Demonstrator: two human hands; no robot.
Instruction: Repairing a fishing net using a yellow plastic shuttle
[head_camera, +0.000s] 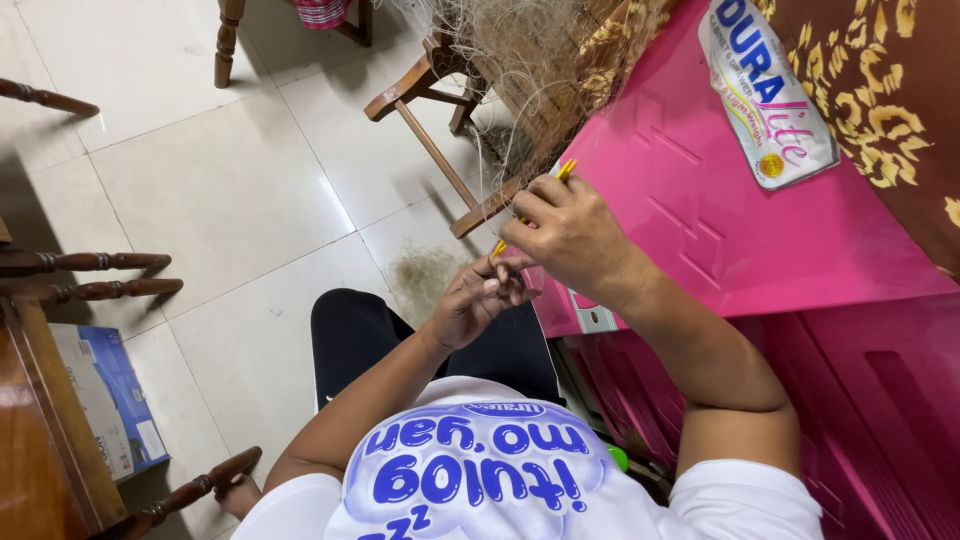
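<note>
My right hand (570, 232) is closed around a thin yellow tool (563, 170) whose ends stick out above and below my fist. It sits at the edge of a tangle of fine pale netting (520, 60) that hangs over a wooden chair. My left hand (475, 300) is just below it, fingers curled and pinching fine strands near the lower tip of the yellow tool. Both hands hover over my lap, beside a bright pink cabinet (700, 220).
A white plastic label bag (765, 90) lies on the pink cabinet top. A wooden chair (430, 110) stands ahead, more wooden furniture (90, 275) at left, with a blue box (110, 400). A clump of netting (425, 275) lies on the white tiled floor.
</note>
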